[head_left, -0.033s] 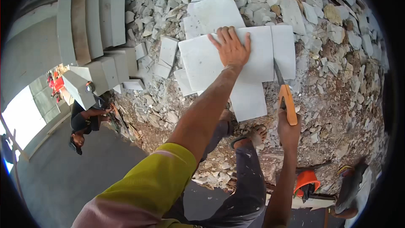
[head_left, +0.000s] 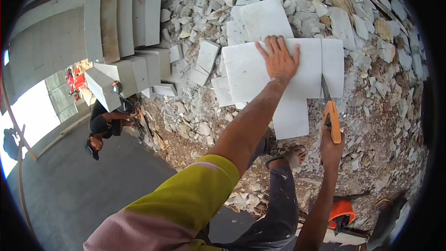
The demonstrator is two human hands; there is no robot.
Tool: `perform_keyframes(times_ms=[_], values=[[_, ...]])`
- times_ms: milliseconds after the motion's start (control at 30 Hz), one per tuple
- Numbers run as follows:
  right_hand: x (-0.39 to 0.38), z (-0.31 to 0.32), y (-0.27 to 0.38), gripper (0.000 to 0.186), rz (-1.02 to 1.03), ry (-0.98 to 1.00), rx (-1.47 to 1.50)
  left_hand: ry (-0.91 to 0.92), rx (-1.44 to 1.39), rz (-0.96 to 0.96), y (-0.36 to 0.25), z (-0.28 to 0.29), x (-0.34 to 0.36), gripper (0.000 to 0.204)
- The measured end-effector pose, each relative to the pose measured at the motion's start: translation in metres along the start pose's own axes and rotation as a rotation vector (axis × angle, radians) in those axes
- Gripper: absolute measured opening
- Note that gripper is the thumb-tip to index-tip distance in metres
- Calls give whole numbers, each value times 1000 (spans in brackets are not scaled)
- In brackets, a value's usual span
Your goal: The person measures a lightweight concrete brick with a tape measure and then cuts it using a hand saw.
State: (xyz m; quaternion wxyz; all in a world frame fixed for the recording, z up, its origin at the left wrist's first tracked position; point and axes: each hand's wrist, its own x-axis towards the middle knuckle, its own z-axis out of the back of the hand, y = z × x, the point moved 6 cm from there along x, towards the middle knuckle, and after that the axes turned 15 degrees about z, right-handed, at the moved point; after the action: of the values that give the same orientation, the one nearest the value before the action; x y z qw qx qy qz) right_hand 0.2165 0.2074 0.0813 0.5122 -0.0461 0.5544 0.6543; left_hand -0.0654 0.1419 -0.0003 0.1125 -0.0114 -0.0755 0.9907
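A pale, block-shaped slab [head_left: 251,72] lies flat on other white pieces over the rubble. My left hand [head_left: 282,60] presses on its top, fingers spread. Near the slab's right end runs a straight cut, with a narrower end section [head_left: 332,65] beyond it. The blade of a handsaw [head_left: 332,121] with an orange handle sits at the near end of that cut. Wrapped round this handle is my right hand [head_left: 331,148]. Another white piece [head_left: 291,121] juts out toward me from underneath, and a further one [head_left: 267,18] shows behind the slab.
Broken rubble [head_left: 195,107] covers the ground. Long grey blocks [head_left: 123,14] are stacked at far left, where a co-worker [head_left: 100,125] crouches. An orange bucket [head_left: 343,213] stands at lower right. My sandalled foot [head_left: 290,158] is close to the slab.
The whole view has shifted, so the scene sits farther right and slightly lower. My left hand stays on the slab and my right hand keeps hold of the saw in the cut.
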Motion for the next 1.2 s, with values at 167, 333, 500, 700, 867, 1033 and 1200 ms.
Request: perform_keyframes(times_ms=[167,333,500,700,867,1033,1200], values=[[2,-16,-19,26,113,15,22,191,55,15,42,19,6,72],[3,1,-27,23,77,-12,38,215,-509,552,195,31,18,113],[6,-10,-10,19,55,83,192,1237,-1192,785,224,-15,-2,80],[1,-10,11,21,59,-10,308,1284,-1217,649,230,-14,-4,76],[-29,31,15,19,-30,-10,340,1165,-1115,746,224,29,-55,66],[-108,49,20,20,-53,-11,334,1135,-1231,843,245,98,-126,75],[-167,95,75,19,-75,58,265,1108,-1396,855,234,197,-157,72]])
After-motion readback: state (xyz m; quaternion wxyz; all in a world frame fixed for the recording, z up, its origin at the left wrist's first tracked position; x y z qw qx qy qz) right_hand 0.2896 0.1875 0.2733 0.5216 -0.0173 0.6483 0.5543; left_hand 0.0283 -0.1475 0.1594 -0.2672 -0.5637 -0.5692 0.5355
